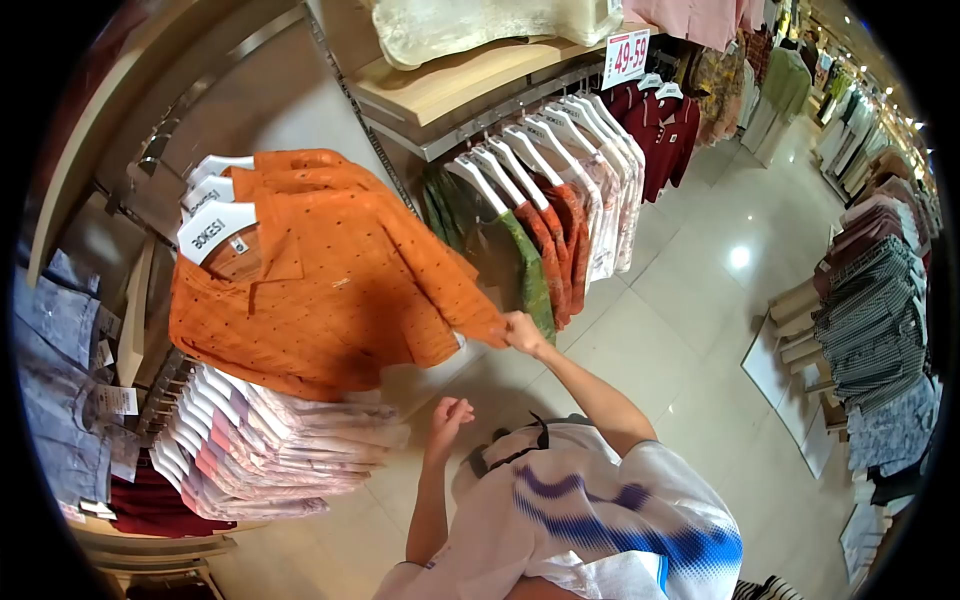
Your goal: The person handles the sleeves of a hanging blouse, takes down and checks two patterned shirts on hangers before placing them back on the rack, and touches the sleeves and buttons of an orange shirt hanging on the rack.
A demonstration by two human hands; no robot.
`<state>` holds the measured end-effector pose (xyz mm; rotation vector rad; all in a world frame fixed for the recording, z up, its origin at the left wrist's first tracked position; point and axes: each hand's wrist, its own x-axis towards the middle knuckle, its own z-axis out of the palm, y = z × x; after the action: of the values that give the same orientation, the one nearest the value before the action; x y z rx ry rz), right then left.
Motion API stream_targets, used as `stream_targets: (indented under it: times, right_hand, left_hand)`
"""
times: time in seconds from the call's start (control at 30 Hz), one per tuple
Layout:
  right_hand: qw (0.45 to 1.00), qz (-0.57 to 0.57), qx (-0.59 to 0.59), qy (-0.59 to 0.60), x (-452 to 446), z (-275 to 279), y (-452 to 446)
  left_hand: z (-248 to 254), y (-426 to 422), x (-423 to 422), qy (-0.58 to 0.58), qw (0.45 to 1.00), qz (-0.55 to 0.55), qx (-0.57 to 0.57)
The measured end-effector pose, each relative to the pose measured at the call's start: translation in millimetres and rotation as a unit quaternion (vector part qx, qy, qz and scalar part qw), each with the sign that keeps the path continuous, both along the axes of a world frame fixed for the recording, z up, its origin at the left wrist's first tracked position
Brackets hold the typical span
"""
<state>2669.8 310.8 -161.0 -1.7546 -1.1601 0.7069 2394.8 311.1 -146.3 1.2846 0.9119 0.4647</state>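
Note:
My right hand (524,333) pinches the cuff of an orange dotted shirt (330,285), and the sleeve is stretched out toward me. This shirt hangs on a white hanger (216,232) at the left, facing out, with more orange shirts behind it. Below the sleeve, my left hand (450,420) is held in the air with its fingers curled in. Nothing shows in it, and it touches no garment.
Pale patterned shirts (290,445) hang below the orange ones. Green, orange and white shirts (560,200) hang under a wooden shelf (450,85) with a price sign (626,58). Denim garments (60,380) are at far left. Clothes racks (870,310) line the right of the tiled floor (690,290).

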Motion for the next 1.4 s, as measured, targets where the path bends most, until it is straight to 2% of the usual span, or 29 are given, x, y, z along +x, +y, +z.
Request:
stream_targets:
  times: [0.1, 0.13, 0.17, 0.2, 0.23, 0.27, 0.3, 0.33, 0.37, 0.43, 0.47, 0.53, 0.6, 0.67, 0.73, 0.77, 0.83, 0.87, 1.0, 1.07, 1.2, 1.4]
  right_hand:
    - [0.996, 0.07, 0.035, 0.046, 0, 39, -31]
    - [0.996, 0.072, 0.036, 0.046, 3, 55, -40]
    - [0.994, 0.095, 0.024, 0.037, 4, 71, -50]
    - [0.992, 0.118, 0.013, 0.03, 5, 86, -61]
    - [0.992, 0.121, 0.011, 0.033, 6, 102, -70]
    - [0.984, 0.15, 0.04, 0.084, 8, 119, -79]
    - [0.972, 0.179, 0.07, 0.134, 11, 131, -86]
    - [0.965, 0.194, 0.052, 0.169, 13, 139, -92]
    - [0.965, 0.197, 0.052, 0.168, 16, 144, -96]
    - [0.943, 0.22, 0.022, 0.249, 22, 154, -103]
    - [0.942, 0.226, 0.019, 0.247, 25, 160, -109]
    - [0.917, 0.273, 0.007, 0.29, 32, 169, -118]
    - [0.911, 0.3, 0.006, 0.281, 31, 153, -117]
    - [0.903, 0.328, -0.016, 0.277, 34, 148, -128]
    - [0.905, 0.278, -0.043, 0.319, 32, 165, -138]
    - [0.901, 0.29, -0.061, 0.316, 30, 158, -138]
    - [0.879, 0.293, -0.048, 0.374, 24, 147, -138]
    - [0.862, 0.287, -0.079, 0.41, 21, 147, -138]
    - [0.856, 0.334, -0.069, 0.39, 15, 146, -138]
    - [0.818, 0.344, -0.087, 0.452, 13, 146, -140]
    - [0.825, 0.359, -0.101, 0.425, 6, 146, -141]
    - [0.875, 0.297, -0.099, 0.369, -6, 139, -135]
  left_hand:
    - [2, -15, 30, 0.011, 0.999, 0.015, 0.028]
    - [5, -22, 43, 0.056, 0.981, 0.027, 0.181]
    - [10, -30, 54, 0.102, 0.938, 0.038, 0.329]
    - [30, -40, 68, 0.105, 0.938, 0.04, 0.328]
    - [64, -52, 83, 0.135, 0.892, 0.036, 0.43]
    - [88, -63, 96, 0.163, 0.834, 0.031, 0.526]
    - [99, -70, 106, 0.165, 0.834, 0.032, 0.525]
    - [107, -77, 117, 0.138, 0.826, 0.033, 0.545]
    - [110, -83, 125, 0.11, 0.817, 0.036, 0.566]
    - [92, -87, 128, 0.104, 0.826, 0.027, 0.553]
    - [80, -90, 127, 0.098, 0.836, 0.016, 0.539]
    - [87, -103, 135, 0.097, 0.845, 0.039, 0.525]
    - [93, -119, 140, 0.101, 0.859, 0.067, 0.497]
    - [93, -136, 146, 0.123, 0.81, 0.12, 0.561]
    - [101, -152, 148, 0.124, 0.819, 0.13, 0.544]
    - [103, -153, 147, 0.112, 0.814, 0.132, 0.555]
    - [100, -156, 143, 0.113, 0.819, 0.152, 0.541]
    - [97, -157, 140, 0.104, 0.82, 0.155, 0.541]
    - [91, -157, 127, 0.086, 0.834, 0.189, 0.511]
    - [91, -156, 119, 0.076, 0.829, 0.199, 0.517]
    - [80, -147, 108, 0.074, 0.826, 0.214, 0.517]
    - [80, -131, 99, 0.065, 0.831, 0.182, 0.522]
